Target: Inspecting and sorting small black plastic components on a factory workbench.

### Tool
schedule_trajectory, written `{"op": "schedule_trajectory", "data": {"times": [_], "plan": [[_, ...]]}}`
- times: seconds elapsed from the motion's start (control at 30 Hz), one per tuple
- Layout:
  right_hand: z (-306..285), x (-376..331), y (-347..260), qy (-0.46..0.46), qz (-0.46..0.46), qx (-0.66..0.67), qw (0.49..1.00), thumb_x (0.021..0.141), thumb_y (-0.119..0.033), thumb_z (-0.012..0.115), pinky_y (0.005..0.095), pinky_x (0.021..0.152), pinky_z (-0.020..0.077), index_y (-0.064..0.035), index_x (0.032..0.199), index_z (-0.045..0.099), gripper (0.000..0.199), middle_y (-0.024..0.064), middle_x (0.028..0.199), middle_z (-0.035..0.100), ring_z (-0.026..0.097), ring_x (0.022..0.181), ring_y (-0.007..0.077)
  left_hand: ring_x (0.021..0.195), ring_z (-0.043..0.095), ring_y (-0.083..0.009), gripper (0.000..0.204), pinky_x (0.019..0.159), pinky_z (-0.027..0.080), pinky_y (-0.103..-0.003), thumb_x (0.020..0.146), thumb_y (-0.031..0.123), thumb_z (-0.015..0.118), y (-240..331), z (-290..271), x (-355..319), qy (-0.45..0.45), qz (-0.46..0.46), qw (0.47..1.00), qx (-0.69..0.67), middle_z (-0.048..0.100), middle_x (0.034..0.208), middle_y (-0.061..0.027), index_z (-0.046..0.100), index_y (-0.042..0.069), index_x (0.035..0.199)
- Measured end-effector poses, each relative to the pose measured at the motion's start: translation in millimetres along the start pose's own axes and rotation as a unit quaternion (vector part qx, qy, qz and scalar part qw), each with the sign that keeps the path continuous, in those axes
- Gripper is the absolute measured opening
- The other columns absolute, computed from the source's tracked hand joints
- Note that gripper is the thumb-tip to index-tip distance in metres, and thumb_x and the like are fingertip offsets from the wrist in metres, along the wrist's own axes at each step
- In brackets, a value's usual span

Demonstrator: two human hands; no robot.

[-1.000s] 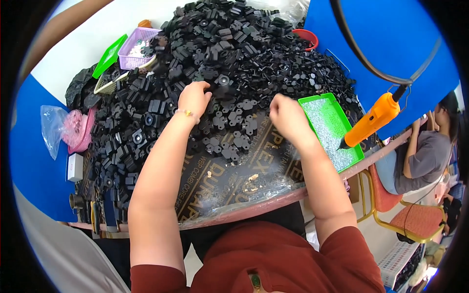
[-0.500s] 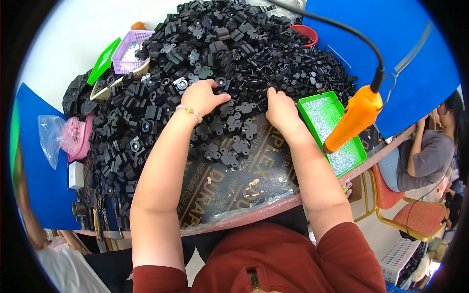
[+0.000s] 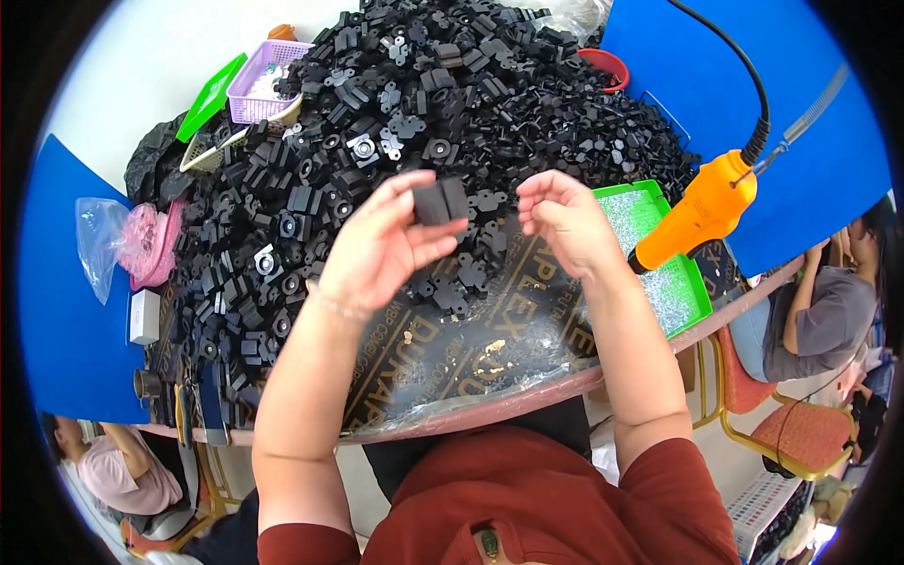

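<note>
My left hand (image 3: 372,250) is raised over the near edge of the parts heap, its thumb and fingers around a small black block-shaped plastic part (image 3: 441,201), slightly blurred. To its right, my right hand (image 3: 573,226) hangs above the table with its fingers curled in toward the thumb; whatever they may hold is hidden. Beyond both hands rises a large heap of black plastic parts (image 3: 414,104), with flat lobed plates lying near its front edge. Close by my right hand, an orange electric screwdriver (image 3: 702,209) hangs from a cable and spring above a green tray (image 3: 692,292) of small silvery pieces.
At the far left stand a lilac basket (image 3: 254,108), a green lid (image 3: 209,99) and a pink bag (image 3: 146,247). A small white box (image 3: 144,316) and hand tools lie at the left edge. A red bowl (image 3: 607,68) sits behind the heap. Other people sit at both sides.
Both hands have lifted off the heap toward me. My left hand has come away with a black block part. The screwdriver has swung slightly to the right and up.
</note>
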State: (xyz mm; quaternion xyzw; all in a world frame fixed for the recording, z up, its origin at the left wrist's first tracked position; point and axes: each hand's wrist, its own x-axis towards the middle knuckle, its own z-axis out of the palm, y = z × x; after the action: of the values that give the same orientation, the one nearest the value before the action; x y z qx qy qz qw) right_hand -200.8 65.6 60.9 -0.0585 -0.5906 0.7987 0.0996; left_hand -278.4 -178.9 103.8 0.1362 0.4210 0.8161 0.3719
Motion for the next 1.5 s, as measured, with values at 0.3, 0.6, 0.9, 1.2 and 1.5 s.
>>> {"op": "schedule_trajectory", "data": {"times": [0.3,0.6,0.9,1.2,1.5], "plan": [[33,-44,4,-0.027,-0.141,-0.439,0.887,0.085,-0.002,0.060,0.0350,0.081,0.0529,-0.0019,0.108,0.064,0.023,0.0131,0.106,0.062,0.065,0.091,0.0264,0.114,0.061,-0.0330,0.035,0.103,0.050,-0.046,0.102,0.021,0.055,-38,-31,-65,0.165,0.112,0.963,-0.181,0.059,0.123,-0.0154,0.050,0.007,0.134],[32,-49,32,-0.020,-0.176,-0.487,0.855,0.085,-0.006,0.070,0.0396,0.079,0.0536,-0.0035,0.103,0.063,0.020,0.0134,0.098,0.064,0.067,0.089,0.0320,0.114,0.063,-0.0307,0.034,0.092,0.057,-0.045,0.101,0.019,0.059,-71,-27,-71,0.151,0.136,0.977,-0.068,0.061,0.125,-0.0144,0.050,0.006,0.131],[38,-48,36,-0.008,-0.068,-0.431,0.900,0.084,-0.003,0.071,0.0354,0.075,0.0544,0.0001,0.099,0.058,0.020,0.0147,0.093,0.065,0.067,0.083,0.0274,0.123,0.057,-0.0376,0.056,0.104,0.049,-0.048,0.098,0.011,0.052,-68,-14,-78,0.106,0.122,0.986,-0.043,0.055,0.133,-0.0208,0.032,0.008,0.151],[41,-51,18,-0.037,-0.028,-0.185,0.982,0.087,0.004,0.063,0.0265,0.081,0.0537,0.0011,0.107,0.068,0.021,0.0067,0.101,0.070,0.066,0.091,0.0114,0.119,0.061,-0.0300,0.053,0.098,0.054,-0.041,0.099,0.007,0.054,-75,-16,-75,0.128,0.152,0.979,0.033,0.059,0.129,-0.0173,0.033,0.006,0.148],[65,-59,20,-0.139,0.098,0.106,0.980,0.086,0.007,0.065,0.0267,0.077,0.0536,0.0043,0.110,0.070,0.024,0.0096,0.101,0.070,0.063,0.082,0.0139,0.113,0.063,-0.0245,0.057,0.098,0.054,-0.042,0.098,0.010,0.060,-76,-13,-76,0.080,0.120,0.989,0.015,0.060,0.126,-0.0144,0.034,0.005,0.149]]}}
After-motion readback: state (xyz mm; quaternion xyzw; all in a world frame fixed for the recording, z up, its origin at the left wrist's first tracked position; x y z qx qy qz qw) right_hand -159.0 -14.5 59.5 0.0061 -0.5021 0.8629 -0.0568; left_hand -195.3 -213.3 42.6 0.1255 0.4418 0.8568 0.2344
